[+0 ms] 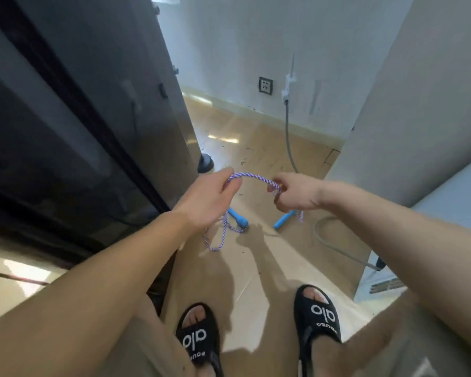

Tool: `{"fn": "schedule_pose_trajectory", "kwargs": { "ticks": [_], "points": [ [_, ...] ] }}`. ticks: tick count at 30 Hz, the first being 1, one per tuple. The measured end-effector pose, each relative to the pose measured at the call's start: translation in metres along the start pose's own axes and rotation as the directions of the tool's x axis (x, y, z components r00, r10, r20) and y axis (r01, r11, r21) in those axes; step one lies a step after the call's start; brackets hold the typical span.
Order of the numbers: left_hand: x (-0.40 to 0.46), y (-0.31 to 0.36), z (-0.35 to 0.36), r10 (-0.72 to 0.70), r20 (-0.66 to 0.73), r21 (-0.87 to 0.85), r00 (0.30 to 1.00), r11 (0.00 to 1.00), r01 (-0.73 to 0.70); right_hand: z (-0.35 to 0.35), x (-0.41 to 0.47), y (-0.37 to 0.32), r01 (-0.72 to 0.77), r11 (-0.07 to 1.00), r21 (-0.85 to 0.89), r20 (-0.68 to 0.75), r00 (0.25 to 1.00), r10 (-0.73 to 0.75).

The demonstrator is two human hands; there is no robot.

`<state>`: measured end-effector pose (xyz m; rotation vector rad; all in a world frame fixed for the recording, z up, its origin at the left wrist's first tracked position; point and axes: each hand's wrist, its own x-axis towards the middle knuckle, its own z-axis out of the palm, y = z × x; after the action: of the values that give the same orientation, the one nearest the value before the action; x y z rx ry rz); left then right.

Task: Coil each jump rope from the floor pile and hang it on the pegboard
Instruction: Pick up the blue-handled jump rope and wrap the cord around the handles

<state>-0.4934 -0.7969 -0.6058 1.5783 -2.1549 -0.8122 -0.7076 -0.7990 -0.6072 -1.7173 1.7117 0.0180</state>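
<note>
Both hands hold one rope (pixel 252 176) above the floor (pixel 259 148), in the gap between a dark cabinet (pixel 93 118) and a pale wall (pixel 419 104). The left hand (pixel 207 200) pinches the purple-and-white cord between thumb and fingers; the right hand (pixel 294 193) has its fingers curled round the cord. A short arc of rope spans between the two hands. Below the left hand several loops hang down, ending just above the floor. Two blue handles (pixel 238 217) show beneath the hands, one under each; whether they touch the floor I cannot tell.

Taking the rope as the landmark: left of it, close by, stands the cabinet, its corner edge running down almost to the left hand. A dark round foot (pixel 206 163) sits at the cabinet's base, just beyond the left hand. Right of the rope rises the wall's corner, and lower right a pale surface (pixel 452 191). Beyond the rope, on the far wall, is a socket (pixel 265 85); a grey cable (pixel 288 131) drops from a fitting there, passes behind the right hand and curves across the floor to the right of the rope. Near side of the rope, two black sandals (pixel 199 338) stand on the floor.

Open floor lies beyond the rope up to the far wall, and between the rope and the sandals; the sides are hemmed in.
</note>
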Motion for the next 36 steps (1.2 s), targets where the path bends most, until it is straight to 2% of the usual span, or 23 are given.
{"fn": "schedule_pose_trajectory", "kwargs": {
  "ticks": [2, 5, 7, 9, 10, 12, 14, 16, 18, 20, 21, 23, 25, 27, 28, 29, 32, 36],
  "points": [
    [0.000, 0.041, -0.008, 0.118, -0.047, -0.052, 0.992, 0.991, -0.120, 0.003, -0.008, -0.013, 0.147, 0.956, 0.253, -0.049, 0.989, -0.140],
    [0.004, 0.083, -0.007, 0.195, -0.157, -0.146, 0.968, 0.965, -0.218, 0.012, -0.019, -0.013, 0.344, 0.777, 0.527, -0.240, 0.937, -0.252],
    [0.008, 0.102, -0.001, 0.123, -0.186, -0.336, 0.975, 0.924, -0.181, 0.018, -0.022, -0.011, 0.360, 0.781, 0.509, -0.241, 0.932, -0.272],
    [0.010, 0.113, 0.004, -0.067, -0.155, -0.568, 0.986, 0.822, -0.033, 0.019, -0.022, -0.012, 0.357, 0.805, 0.473, -0.191, 0.934, -0.302],
    [0.013, 0.116, 0.004, -0.138, -0.119, -0.648, 0.983, 0.761, 0.029, 0.016, -0.021, -0.013, 0.350, 0.812, 0.468, -0.158, 0.937, -0.312],
    [0.018, 0.112, 0.002, -0.174, -0.079, -0.713, 0.982, 0.698, 0.066, 0.008, -0.019, -0.013, 0.320, 0.865, 0.386, -0.072, 0.946, -0.317],
    [0.020, 0.098, 0.000, -0.158, -0.111, -0.717, 0.981, 0.696, 0.032, 0.002, -0.015, -0.007, 0.283, 0.920, 0.271, -0.034, 0.958, -0.285],
    [0.020, 0.074, -0.002, -0.187, -0.203, -0.660, 0.961, 0.751, 0.007, -0.005, -0.011, 0.000, 0.260, 0.950, 0.173, -0.019, 0.965, -0.260],
    [0.018, 0.042, -0.006, -0.198, -0.312, -0.472, 0.929, 0.881, 0.029, -0.012, -0.005, 0.009, 0.228, 0.972, 0.053, -0.013, 0.974, -0.228],
    [0.018, 0.011, -0.015, -0.158, -0.344, -0.232, 0.926, 0.969, 0.079, -0.018, 0.000, 0.019, 0.171, 0.985, -0.036, -0.029, 0.985, -0.172],
    [0.020, -0.002, -0.020, -0.151, -0.331, -0.165, 0.931, 0.981, 0.101, -0.020, 0.002, 0.022, 0.144, 0.989, -0.039, -0.044, 0.988, -0.146],
    [0.021, -0.017, -0.026, -0.217, -0.221, -0.147, 0.951, 0.971, 0.187, -0.020, 0.005, 0.022, 0.133, 0.991, -0.025, -0.079, 0.988, -0.134],
    [0.020, -0.023, -0.025, -0.276, 0.057, -0.041, 0.959, 0.960, 0.278, -0.017, 0.006, 0.012, 0.173, 0.985, 0.001, -0.119, 0.978, -0.171],
    [0.019, -0.021, -0.019, -0.251, 0.366, 0.067, 0.896, 0.968, 0.243, -0.013, 0.005, -0.003, 0.223, 0.973, 0.056, -0.121, 0.969, -0.215],
    [0.018, -0.017, -0.015, -0.206, 0.453, 0.054, 0.867, 0.977, 0.204, -0.011, 0.006, -0.009, 0.240, 0.968, 0.074, -0.109, 0.967, -0.231],
    [0.018, -0.012, -0.013, -0.154, 0.482, 0.010, 0.863, 0.985, 0.170, -0.008, 0.006, -0.014, 0.246, 0.967, 0.069, -0.091, 0.967, -0.239],
    [0.022, -0.004, -0.007, -0.030, 0.433, -0.114, 0.901, 0.990, 0.087, 0.002, 0.009, -0.021, 0.284, 0.957, 0.060, -0.003, 0.959, -0.285],
    [0.026, -0.009, 0.001, 0.063, 0.382, -0.101, 0.922, 0.995, -0.026, 0.005, 0.009, -0.025, 0.345, 0.916, 0.206, 0.029, 0.933, -0.358]
  ]
}}
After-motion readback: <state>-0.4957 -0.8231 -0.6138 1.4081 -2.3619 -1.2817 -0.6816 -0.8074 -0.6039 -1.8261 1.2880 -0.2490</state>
